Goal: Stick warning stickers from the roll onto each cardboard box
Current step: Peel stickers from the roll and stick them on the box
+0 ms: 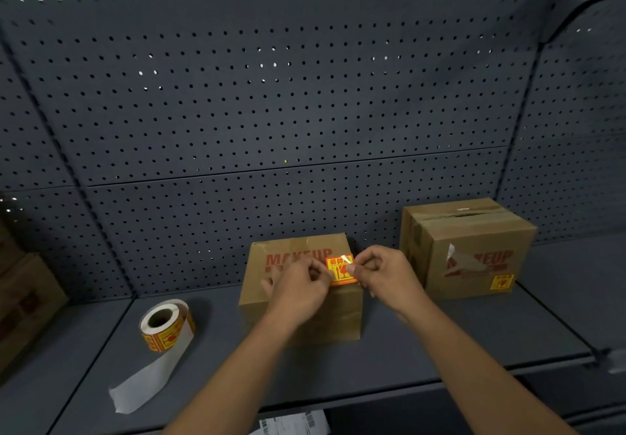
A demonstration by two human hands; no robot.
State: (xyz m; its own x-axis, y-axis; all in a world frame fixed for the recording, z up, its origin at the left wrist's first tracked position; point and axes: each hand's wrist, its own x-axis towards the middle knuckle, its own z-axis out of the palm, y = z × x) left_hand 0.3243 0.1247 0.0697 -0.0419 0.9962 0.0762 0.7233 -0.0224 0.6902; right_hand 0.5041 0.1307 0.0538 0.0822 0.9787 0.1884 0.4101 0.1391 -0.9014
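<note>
A yellow and red warning sticker (341, 269) is held in front of the middle cardboard box (342, 312), which is printed MAKEUP. My left hand (298, 285) pinches the sticker's left edge and my right hand (386, 273) pinches its right edge. Whether the sticker touches the box face I cannot tell. The sticker roll (166, 325) stands on the shelf to the left, with a strip of bare white backing paper (145, 385) trailing toward the front. A second, taller box (474, 245) at the right carries a warning sticker (502, 282) low on its front.
The grey metal shelf (440, 339) is backed by a dark pegboard wall (271, 95). More cardboard boxes (23, 295) sit at the far left edge. A printed paper label (291, 424) shows below the shelf's front lip.
</note>
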